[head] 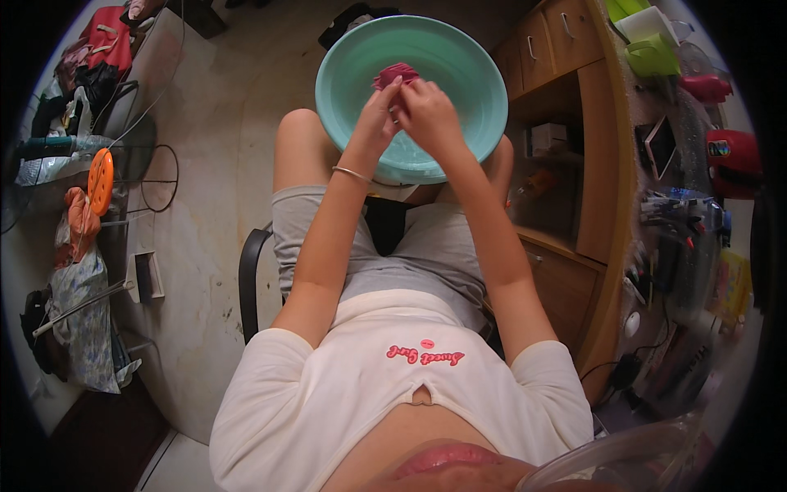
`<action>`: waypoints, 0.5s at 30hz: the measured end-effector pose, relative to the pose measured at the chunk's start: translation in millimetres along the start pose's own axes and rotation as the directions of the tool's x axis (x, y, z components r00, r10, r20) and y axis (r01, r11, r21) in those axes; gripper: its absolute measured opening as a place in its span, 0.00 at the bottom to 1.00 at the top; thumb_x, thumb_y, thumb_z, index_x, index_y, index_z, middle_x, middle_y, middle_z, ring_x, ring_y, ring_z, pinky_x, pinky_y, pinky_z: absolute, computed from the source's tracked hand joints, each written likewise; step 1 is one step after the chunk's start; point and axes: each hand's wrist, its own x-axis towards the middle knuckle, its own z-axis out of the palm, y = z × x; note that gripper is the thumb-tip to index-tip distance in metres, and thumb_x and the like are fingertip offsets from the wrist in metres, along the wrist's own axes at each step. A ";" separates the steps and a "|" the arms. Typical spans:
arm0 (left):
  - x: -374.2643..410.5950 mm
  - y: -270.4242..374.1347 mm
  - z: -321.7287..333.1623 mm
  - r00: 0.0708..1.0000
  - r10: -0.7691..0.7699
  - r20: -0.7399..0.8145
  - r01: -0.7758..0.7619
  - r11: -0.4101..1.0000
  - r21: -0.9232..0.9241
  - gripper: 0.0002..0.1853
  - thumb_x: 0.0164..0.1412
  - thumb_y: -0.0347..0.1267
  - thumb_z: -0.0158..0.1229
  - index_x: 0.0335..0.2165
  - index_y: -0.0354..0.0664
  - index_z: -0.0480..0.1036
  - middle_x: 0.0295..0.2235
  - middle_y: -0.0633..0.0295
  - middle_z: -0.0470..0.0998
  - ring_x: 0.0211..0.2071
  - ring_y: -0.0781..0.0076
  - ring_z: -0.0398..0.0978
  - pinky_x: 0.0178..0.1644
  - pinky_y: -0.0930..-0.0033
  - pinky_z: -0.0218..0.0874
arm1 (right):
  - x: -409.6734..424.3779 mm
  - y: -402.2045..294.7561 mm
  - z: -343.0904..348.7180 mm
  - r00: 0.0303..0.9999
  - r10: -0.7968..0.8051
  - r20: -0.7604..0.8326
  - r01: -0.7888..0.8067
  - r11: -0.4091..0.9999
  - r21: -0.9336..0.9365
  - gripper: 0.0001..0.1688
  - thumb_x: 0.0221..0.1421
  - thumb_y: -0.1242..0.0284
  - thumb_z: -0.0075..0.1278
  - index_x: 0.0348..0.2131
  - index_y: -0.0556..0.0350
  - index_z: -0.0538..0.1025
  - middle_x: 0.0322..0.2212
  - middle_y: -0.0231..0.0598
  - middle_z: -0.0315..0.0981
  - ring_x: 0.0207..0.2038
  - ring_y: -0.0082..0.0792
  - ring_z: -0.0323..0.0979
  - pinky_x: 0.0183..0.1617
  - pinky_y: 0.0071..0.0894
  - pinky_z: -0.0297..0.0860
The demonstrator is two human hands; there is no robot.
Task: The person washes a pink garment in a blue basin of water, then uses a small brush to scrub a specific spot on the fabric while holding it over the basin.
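A large turquoise plastic basin (467,55) rests at my knees, with what looks like water in its bottom. Above its middle, my left hand (382,115) and my right hand (428,111) meet, fingertips together. Both grip a bunched dark-pink cloth (396,74), which juts out beyond the fingers. Its lower part is hidden behind my hands. A bangle (351,174) circles my left wrist.
Right of me stands a wooden desk (596,160) with drawers; pens, a phone (660,147) and a red container (733,161) crowd its top. At left are an orange disc with holes (101,181), hanging bags and a long-handled dustpan (146,277). A black chair armrest (251,277) flanks me.
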 end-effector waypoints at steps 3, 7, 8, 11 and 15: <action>-5.0 -2.0 -14.6 0.998 -0.026 -0.055 0.029 0.998 0.063 0.17 0.63 0.37 0.49 0.49 0.46 0.64 0.41 0.64 0.73 0.42 0.71 0.72 0.40 0.64 0.68 | -9.7 -0.1 1.5 0.995 0.057 0.083 -0.071 0.982 0.173 0.16 0.48 0.69 0.54 0.38 0.57 0.76 0.35 0.42 0.72 0.39 0.44 0.71 0.41 0.39 0.69; -14.6 5.6 -11.3 0.998 -0.008 -0.066 0.011 0.999 0.042 0.18 0.63 0.35 0.48 0.50 0.44 0.62 0.43 0.62 0.73 0.42 0.70 0.73 0.45 0.65 0.67 | -6.5 29.0 -5.4 0.917 0.394 0.066 -0.374 0.789 0.487 0.26 0.52 0.63 0.55 0.46 0.62 0.70 0.45 0.46 0.70 0.47 0.40 0.70 0.48 0.35 0.67; -15.0 6.5 -9.9 1.000 -0.002 -0.029 0.004 0.999 0.051 0.17 0.63 0.35 0.48 0.50 0.44 0.63 0.44 0.62 0.73 0.43 0.70 0.72 0.45 0.66 0.66 | -8.7 42.0 4.6 0.913 0.407 0.016 -0.367 0.803 0.469 0.29 0.53 0.62 0.55 0.48 0.62 0.68 0.46 0.48 0.69 0.47 0.40 0.70 0.49 0.34 0.67; -12.1 10.2 -4.5 0.998 0.048 0.044 -0.055 0.985 0.162 0.17 0.62 0.35 0.50 0.48 0.43 0.66 0.44 0.61 0.73 0.43 0.70 0.72 0.46 0.69 0.65 | -11.7 51.7 12.8 0.844 0.443 0.303 -0.510 0.488 0.709 0.35 0.55 0.60 0.54 0.54 0.61 0.60 0.48 0.46 0.67 0.47 0.34 0.70 0.48 0.31 0.69; -0.1 4.5 -14.9 0.917 0.374 0.140 -0.358 0.617 0.701 0.17 0.59 0.37 0.53 0.43 0.37 0.72 0.43 0.59 0.73 0.44 0.68 0.72 0.45 0.72 0.64 | -14.5 24.1 15.0 0.734 0.184 0.654 -0.644 -0.119 0.756 0.32 0.54 0.63 0.55 0.53 0.57 0.62 0.45 0.38 0.68 0.46 0.29 0.71 0.47 0.32 0.71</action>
